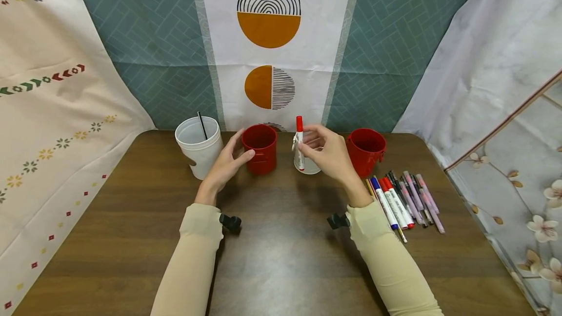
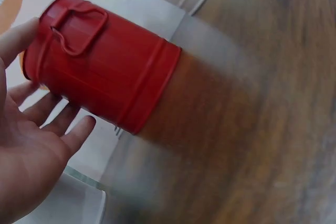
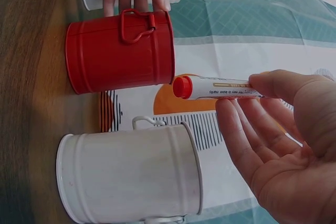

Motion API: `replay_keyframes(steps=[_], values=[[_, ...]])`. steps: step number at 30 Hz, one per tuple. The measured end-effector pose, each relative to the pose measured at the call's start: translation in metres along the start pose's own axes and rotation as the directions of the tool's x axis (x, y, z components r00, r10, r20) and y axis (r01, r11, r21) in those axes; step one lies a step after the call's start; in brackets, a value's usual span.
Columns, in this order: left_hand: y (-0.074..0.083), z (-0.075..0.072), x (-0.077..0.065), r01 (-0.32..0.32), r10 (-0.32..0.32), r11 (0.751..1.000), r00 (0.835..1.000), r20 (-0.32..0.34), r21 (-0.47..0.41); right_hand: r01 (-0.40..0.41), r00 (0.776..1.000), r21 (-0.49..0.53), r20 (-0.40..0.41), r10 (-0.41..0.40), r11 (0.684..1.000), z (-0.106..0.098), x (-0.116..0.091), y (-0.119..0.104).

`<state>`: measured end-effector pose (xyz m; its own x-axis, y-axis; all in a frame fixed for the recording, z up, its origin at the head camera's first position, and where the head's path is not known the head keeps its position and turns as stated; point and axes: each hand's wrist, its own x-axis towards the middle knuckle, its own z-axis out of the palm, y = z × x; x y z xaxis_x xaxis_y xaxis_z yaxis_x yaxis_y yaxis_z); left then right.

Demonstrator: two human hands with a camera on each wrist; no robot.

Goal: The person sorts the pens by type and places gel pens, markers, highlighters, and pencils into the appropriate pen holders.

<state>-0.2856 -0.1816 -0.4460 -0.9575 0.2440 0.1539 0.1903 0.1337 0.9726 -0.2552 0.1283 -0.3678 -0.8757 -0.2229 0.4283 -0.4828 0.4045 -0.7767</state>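
In the head view my right hand [image 1: 327, 152] pinches a white marker with a red cap [image 1: 300, 143], held upright in front of a white metal cup [image 1: 312, 167]. The right wrist view shows the marker's red end above the rim level, between the white cup [image 3: 128, 174] and a red metal cup [image 3: 121, 51]. My left hand [image 1: 226, 165] is at the left side of that red cup [image 1: 260, 157], fingers spread and the thumb near its front. From the left wrist, the fingers lie beside the cup [image 2: 100, 61], hardly bent.
A white cup [image 1: 199, 152] with a dark pen [image 1: 202, 126] in it stands at the left. Another red cup [image 1: 365, 155] is to the right. Several markers and pens [image 1: 406, 201] lie on the brown table [image 1: 272, 257] near the right sleeve. Patterned cloths hang behind.
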Motion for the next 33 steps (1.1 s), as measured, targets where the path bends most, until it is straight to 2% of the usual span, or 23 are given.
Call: replay_keyframes(steps=[6, 15, 27, 33], values=[[-0.01, 0.0, 0.0, -0.007, 0.007, 1.0, 1.0, -0.009, -0.011, 0.002, 1.0, -0.006, 0.001, -0.002, 1.0, 0.001, 0.0, 0.0], [-0.017, 0.003, 0.003, -0.067, 0.067, 0.995, 0.998, -0.011, -0.072, 0.001, 1.0, -0.008, -0.003, -0.001, 1.0, 0.002, 0.0, 0.001], [-0.016, 0.003, 0.003, -0.05, 0.049, 0.999, 0.998, -0.028, -0.022, 0.047, 0.999, 0.012, -0.006, -0.047, 0.999, 0.017, 0.001, 0.001], [-0.016, 0.003, 0.003, -0.057, 0.057, 0.998, 0.998, -0.026, -0.028, 0.046, 0.998, 0.003, -0.03, -0.046, 0.999, 0.024, 0.011, 0.001]])
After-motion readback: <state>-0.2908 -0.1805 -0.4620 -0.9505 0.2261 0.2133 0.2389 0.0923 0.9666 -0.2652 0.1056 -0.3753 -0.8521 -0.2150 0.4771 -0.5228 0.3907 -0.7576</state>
